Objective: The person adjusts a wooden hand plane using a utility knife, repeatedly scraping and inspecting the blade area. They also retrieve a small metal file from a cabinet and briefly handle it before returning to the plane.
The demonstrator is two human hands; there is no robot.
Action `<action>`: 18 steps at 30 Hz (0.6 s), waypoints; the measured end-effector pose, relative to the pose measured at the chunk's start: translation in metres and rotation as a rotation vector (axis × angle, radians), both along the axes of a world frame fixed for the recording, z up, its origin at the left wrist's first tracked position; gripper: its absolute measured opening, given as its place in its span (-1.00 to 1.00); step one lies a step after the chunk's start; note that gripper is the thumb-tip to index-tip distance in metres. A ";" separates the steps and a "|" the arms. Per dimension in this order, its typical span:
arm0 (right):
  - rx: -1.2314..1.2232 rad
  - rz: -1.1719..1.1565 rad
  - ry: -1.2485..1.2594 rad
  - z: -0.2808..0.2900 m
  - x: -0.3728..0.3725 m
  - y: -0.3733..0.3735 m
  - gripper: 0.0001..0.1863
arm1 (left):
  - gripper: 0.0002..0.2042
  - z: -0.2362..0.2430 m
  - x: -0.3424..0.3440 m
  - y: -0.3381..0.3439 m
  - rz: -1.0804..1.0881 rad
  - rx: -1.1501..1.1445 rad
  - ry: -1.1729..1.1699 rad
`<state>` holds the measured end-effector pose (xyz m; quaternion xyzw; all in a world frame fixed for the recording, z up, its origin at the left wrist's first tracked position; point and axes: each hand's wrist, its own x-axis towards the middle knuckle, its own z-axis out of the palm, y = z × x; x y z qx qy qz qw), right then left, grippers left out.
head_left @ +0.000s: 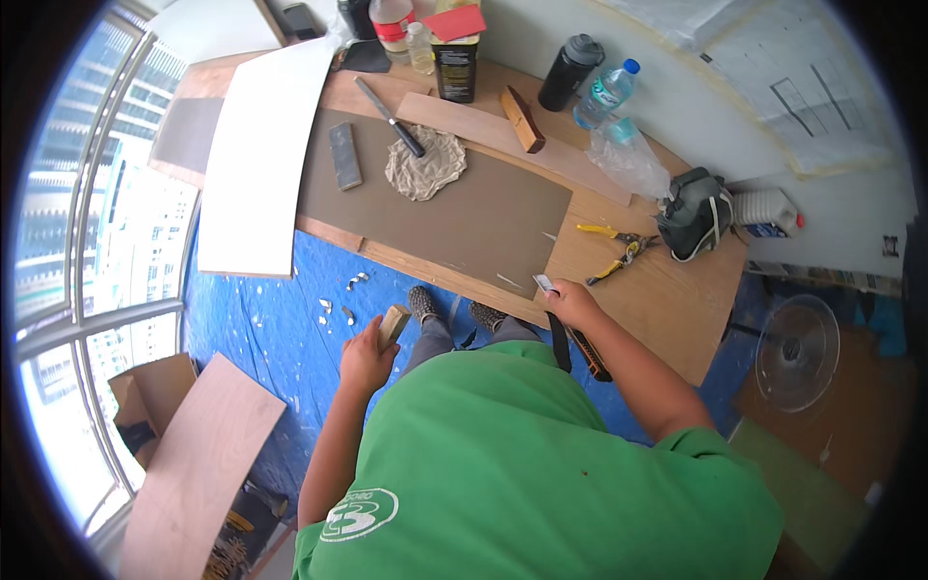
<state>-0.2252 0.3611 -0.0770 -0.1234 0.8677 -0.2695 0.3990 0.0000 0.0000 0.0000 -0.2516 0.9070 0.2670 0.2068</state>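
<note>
My left hand (pixel 367 356) is closed round a small wooden block (pixel 392 327), held low in front of my body beside the bench. My right hand (pixel 575 304) grips a small flat pale metal piece (pixel 543 282), perhaps a blade, at the bench's front edge. Below that hand a dark strap and an orange-and-black tool (pixel 592 356) show at my right side. The dark brown board (pixel 425 227) on the bench carries a grey rectangular block (pixel 344 155) and a long file-like tool (pixel 372 97) on a crumpled cloth (pixel 430 179). Yellow-handled snips (pixel 619 251) lie to the right.
A white panel (pixel 251 174) covers the bench's left end. A wooden plane (pixel 522 118), bottles (pixel 604 97), cans and a dark bag (pixel 694 213) line the back. Blue sheeting (pixel 261 309) covers the floor. A plywood sheet (pixel 208 445) leans at lower left; a fan (pixel 793 353) stands at right.
</note>
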 end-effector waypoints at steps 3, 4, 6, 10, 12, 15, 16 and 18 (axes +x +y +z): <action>0.036 -0.232 -0.108 0.010 0.028 0.000 -0.74 | -0.51 -0.024 -0.025 -0.033 -0.134 0.018 -0.071; 0.036 -0.292 -0.160 0.011 0.037 0.000 -0.74 | -0.51 -0.033 -0.035 -0.044 -0.212 0.014 -0.061; 0.052 -0.393 -0.233 0.014 0.062 0.000 -0.74 | -0.51 -0.046 -0.052 -0.061 -0.327 0.010 -0.003; 0.133 -0.587 -0.248 0.018 0.119 0.014 -0.73 | -0.49 -0.076 -0.095 -0.069 -0.486 0.009 0.158; 0.161 -0.695 -0.235 0.024 0.147 0.021 -0.71 | -0.49 -0.092 -0.120 -0.066 -0.558 0.013 0.140; 0.166 -0.822 -0.196 0.038 0.183 0.029 -0.67 | -0.50 -0.110 -0.154 -0.053 -0.649 0.037 0.188; 0.162 -0.841 -0.182 0.042 0.193 0.030 -0.67 | -0.54 -0.115 -0.163 -0.047 -0.662 0.036 0.187; 0.153 -0.895 -0.161 0.049 0.205 0.026 -0.66 | -0.56 -0.124 -0.177 -0.034 -0.732 -0.001 0.233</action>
